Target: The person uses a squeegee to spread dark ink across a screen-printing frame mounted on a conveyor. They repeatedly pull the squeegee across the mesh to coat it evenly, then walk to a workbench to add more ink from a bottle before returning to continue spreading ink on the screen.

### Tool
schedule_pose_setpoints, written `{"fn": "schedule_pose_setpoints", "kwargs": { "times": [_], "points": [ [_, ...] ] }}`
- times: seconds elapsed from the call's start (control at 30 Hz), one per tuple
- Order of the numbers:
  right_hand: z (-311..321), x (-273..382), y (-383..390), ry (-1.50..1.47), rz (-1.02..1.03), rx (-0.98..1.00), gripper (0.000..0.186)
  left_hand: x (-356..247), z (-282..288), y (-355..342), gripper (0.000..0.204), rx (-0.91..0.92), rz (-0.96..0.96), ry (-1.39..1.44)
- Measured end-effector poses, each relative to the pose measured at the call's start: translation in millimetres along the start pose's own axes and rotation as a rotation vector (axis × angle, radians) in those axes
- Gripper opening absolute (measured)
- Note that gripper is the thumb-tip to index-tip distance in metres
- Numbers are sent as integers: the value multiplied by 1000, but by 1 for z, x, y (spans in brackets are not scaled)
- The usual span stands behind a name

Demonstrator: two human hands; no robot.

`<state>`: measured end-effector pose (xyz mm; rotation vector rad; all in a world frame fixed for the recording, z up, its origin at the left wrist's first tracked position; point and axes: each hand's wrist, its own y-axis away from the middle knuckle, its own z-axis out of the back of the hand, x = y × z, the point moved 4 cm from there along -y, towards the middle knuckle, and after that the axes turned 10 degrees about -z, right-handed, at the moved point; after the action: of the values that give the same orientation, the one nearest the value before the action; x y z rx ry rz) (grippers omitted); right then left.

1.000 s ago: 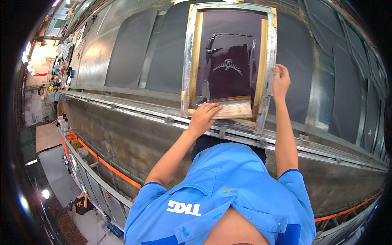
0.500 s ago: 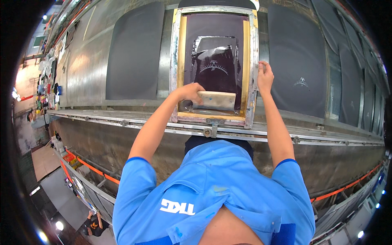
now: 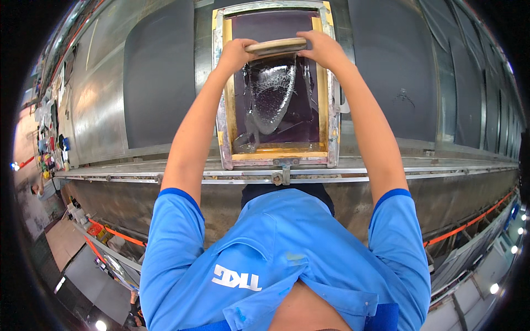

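Observation:
My left hand (image 3: pixel 236 57) and my right hand (image 3: pixel 324 51) grip the two ends of a pale, wooden-looking squeegee (image 3: pixel 276 46). It stands across the far part of a metal-edged printing screen (image 3: pixel 333 129), inside the frame. On the dark mesh below the squeegee lies a glossy, clear-looking smear of ink (image 3: pixel 270 107), narrowing toward me. A pale arched design on the mesh shows partly through it. Yellowish tape (image 3: pixel 276 155) lines the inside of the frame. The squeegee's lower edge is mostly hidden from above.
Dark flat sheets lie on the long metal table, one sheet (image 3: pixel 157 83) to the left and another sheet (image 3: pixel 386 60) to the right bearing a small arched print (image 3: pixel 404 98). A metal rail (image 3: pixel 221 180) with a clamp (image 3: pixel 285 172) runs along the near edge. Another person (image 3: pixel 41 189) is far left.
The squeegee has moved from the near end of the screen to the far end. My right hand has left the frame's right side and taken hold of it. Ink now streaks the mesh.

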<state>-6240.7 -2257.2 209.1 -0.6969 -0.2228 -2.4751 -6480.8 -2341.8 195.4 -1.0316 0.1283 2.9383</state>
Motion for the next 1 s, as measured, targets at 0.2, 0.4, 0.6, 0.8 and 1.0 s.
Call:
{"fn": "schedule_pose_setpoints", "kwargs": {
  "times": [0.2,0.4,0.6,0.8,1.0],
  "points": [
    [-51,-5,102,-87,82,-52,39,-30,-51,91,52,-144,-169,-218],
    [-49,33,211,-173,-83,112,48,-59,-80,195,54,-181,-239,-139],
    [-32,12,105,-121,36,-65,41,-20,-42,100,50,-303,-306,-191],
    [-30,-24,-8,-95,38,-100,39,5,-8,-12,41,-217,-214,-223],
    [-52,-16,56,-141,-44,-35,40,-9,-30,38,42,-115,-159,-302]
  ]
}}
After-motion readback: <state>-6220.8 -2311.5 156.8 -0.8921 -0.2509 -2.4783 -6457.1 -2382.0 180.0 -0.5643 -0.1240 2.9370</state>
